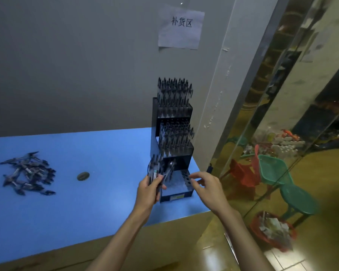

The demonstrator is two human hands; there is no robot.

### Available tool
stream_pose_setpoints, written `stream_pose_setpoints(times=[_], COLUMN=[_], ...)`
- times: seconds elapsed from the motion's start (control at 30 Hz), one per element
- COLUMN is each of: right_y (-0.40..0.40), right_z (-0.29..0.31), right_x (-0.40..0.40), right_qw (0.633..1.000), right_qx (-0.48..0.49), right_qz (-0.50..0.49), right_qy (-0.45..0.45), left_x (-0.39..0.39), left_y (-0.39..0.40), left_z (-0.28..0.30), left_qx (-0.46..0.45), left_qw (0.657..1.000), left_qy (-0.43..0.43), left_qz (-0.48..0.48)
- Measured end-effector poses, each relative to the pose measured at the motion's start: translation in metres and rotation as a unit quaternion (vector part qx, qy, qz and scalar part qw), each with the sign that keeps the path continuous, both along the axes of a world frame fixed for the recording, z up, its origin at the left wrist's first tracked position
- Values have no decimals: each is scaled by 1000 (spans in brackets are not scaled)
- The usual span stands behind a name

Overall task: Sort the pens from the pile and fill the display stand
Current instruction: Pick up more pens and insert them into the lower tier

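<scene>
Two bare forearms reach in from the lower edge, and nearest the camera the left hand (pixel 148 189) grips a bundle of pens (pixel 154 171), its fingers curled round the lower ends so the pens stand upright and fan out above the fist; their number cannot be counted through the blur. The right hand (pixel 207 185) hovers just beside the front of the display stand (pixel 172 137), its fingers loosely bent and a little spread, holding nothing that can be made out. The black stand sits at the far right corner of the blue table (pixel 86 192) and rises in three stepped tiers: the top two tiers are packed with upright dark pens, too many and too blurred to count, while the lowest tier (pixel 181 178) shows a grid of open holes, with one or perhaps two pens leaning at its back. Well apart, on the left of the table, lies one loose pile of pens (pixel 28 173), scattered flat and crossing each other. Between pile and stand rests one small dark oval object (pixel 83 176). One paper sign (pixel 180 28) is taped on the grey wall above the stand.
</scene>
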State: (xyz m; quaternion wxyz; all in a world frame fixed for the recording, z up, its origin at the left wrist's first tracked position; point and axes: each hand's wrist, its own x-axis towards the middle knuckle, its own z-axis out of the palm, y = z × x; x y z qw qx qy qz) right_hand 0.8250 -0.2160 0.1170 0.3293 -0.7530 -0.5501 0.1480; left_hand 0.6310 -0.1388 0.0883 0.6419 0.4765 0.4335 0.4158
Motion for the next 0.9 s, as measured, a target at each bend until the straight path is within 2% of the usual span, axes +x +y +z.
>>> stream_pose_setpoints(times=[0.2,0.4,0.6,0.7,0.8,0.9], right_y=[33,54,76,87,93,95], right_z=[10,8,5,6,7,5], right_x=[4,15,32,39,51,65], right_qw=[995,978,949,932,924,935], right_qx=[32,14,-7,30,85,119], right_qz=[35,75,88,67,41,26], right_qy=[89,192,303,356,370,334], left_x=[19,36,56,64,64,58], left_y=[4,4,0,2,6,10], left_z=[-3,-10,0,3,-1,-9], left_qx=[9,47,59,49,38,26], left_qw=[1000,995,991,990,987,979], left_qy=[-1,59,62,50,56,107], left_qz=[26,59,103,120,147,169])
